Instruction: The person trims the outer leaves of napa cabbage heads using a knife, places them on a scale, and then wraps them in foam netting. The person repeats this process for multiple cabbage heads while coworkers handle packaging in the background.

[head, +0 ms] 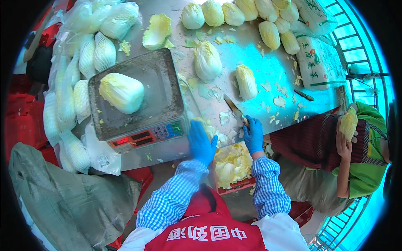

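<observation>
My left hand (201,142), in a blue glove, rests stretched out at the table's near edge, right beside the scale. Pale leaf scraps (221,138) lie against it; the underside of the hand is hidden. In my right hand (253,135), also gloved, is the handle of a knife (232,105), its blade pointing away across the metal table. Past the blade lies a small trimmed napa cabbage (246,82), with a larger napa cabbage (208,61) farther back. Another napa cabbage (122,92) sits on the digital scale (157,91), whose red display is lit.
Net-wrapped cabbages (104,51) line the left side. Several bare cabbages (213,13) and printed packages (318,62) stand at the back. A second knife (304,95) lies at right. Below the edge is a red crate (235,186) of leaves. A co-worker (361,150) holds a cabbage.
</observation>
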### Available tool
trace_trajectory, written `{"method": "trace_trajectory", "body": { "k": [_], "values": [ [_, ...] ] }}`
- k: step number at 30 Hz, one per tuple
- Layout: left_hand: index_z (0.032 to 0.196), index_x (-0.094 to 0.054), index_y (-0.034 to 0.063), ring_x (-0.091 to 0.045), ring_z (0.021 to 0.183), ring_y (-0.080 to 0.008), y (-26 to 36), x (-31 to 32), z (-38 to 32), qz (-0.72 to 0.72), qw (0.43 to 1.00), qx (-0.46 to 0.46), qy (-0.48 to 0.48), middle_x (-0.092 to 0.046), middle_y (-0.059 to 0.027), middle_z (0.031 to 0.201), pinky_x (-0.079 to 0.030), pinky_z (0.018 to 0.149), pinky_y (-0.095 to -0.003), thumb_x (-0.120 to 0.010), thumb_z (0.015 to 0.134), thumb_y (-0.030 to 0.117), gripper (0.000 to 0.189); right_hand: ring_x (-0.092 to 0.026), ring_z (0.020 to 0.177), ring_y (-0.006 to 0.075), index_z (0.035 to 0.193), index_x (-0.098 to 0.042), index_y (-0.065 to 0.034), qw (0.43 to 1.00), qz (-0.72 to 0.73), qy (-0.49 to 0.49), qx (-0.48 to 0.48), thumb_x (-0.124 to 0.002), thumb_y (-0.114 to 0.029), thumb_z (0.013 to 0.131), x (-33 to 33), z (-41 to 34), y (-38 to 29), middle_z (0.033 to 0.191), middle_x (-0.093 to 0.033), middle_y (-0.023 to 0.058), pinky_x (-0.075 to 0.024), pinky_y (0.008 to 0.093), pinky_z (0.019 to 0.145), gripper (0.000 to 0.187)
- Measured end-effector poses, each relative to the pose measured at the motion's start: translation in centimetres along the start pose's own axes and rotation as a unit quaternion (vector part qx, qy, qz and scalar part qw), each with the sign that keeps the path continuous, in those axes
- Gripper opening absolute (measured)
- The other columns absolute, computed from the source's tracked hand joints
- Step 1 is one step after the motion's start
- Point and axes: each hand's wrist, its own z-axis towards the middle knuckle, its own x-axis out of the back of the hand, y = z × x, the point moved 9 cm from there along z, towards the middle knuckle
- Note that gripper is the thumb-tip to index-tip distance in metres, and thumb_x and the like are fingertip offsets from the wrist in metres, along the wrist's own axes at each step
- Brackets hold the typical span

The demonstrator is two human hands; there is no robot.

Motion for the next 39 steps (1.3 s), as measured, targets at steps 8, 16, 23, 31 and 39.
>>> {"method": "trace_trajectory", "body": {
  "k": [8,16,23,31,39],
  "values": [
    [0.156,-0.009,0.0001,-0.043,0.129,-0.0347,-1.4,-3.3,3.4,-0.375,0.921,0.102,0.022,-0.04,-0.0225,0.145,-0.034,0.11,-0.043,-0.066,0.088,0.014,0.09,-0.058,0.102,0.0335,0.123,-0.063,-0.0075,0.991,0.046,0.109,0.059,-0.063,0.0,0.085,2.1,-0.3,-3.3,0.116,-0.06,0.0159,-0.047,0.0402,0.089,0.038],
    [0.117,-0.064,0.0004,-0.059,0.104,-0.0185,-3.4,-1.2,6.0,-0.515,0.808,0.223,-0.178,-0.064,-0.0105,0.11,-0.048,0.089,-0.0278,-0.055,0.097,0.017,0.028,-0.052,0.124,0.0374,0.126,-0.063,-0.0121,0.961,0.249,-0.048,0.109,-0.061,-0.001,0.08,-4.2,0.8,-9.7,0.133,-0.057,0.0144,-0.0433,0.0443,0.104,0.047],
    [0.118,-0.066,0.0043,-0.058,0.099,-0.0149,-2.5,2.0,5.8,-0.551,0.775,0.245,-0.187,-0.064,-0.006,0.105,-0.046,0.088,-0.0297,-0.062,0.094,0.023,0.031,-0.031,0.144,0.0373,0.137,-0.053,-0.014,0.938,0.109,-0.167,0.284,-0.073,-0.048,0.08,-7.7,1.9,-14.8,0.151,-0.041,0.0153,-0.0233,0.0557,0.117,0.07],
    [0.136,-0.054,0.001,-0.058,0.11,-0.0169,-1.6,2.6,3.9,-0.562,0.752,0.257,-0.228,-0.062,-0.0072,0.122,-0.048,0.095,-0.0332,-0.065,0.092,0.017,0.048,-0.037,0.139,0.0356,0.126,-0.058,-0.0073,0.959,0.021,-0.173,0.223,-0.068,-0.032,0.083,-8.8,-2.2,-13.0,0.145,-0.047,0.0162,-0.0256,0.0503,0.117,0.051],
    [0.14,-0.049,0.0076,-0.053,0.124,-0.0306,-6.8,4.6,-2.3,-0.303,0.923,0.105,-0.211,-0.05,-0.0153,0.138,-0.048,0.099,-0.0373,-0.061,0.089,0.005,0.053,-0.038,0.138,0.0397,0.104,-0.065,-0.008,0.983,-0.12,-0.132,0.033,-0.07,-0.011,0.077,-0.7,-11.5,-1.7,0.144,-0.047,0.0146,-0.0285,0.0532,0.112,0.028]
  ]
}}
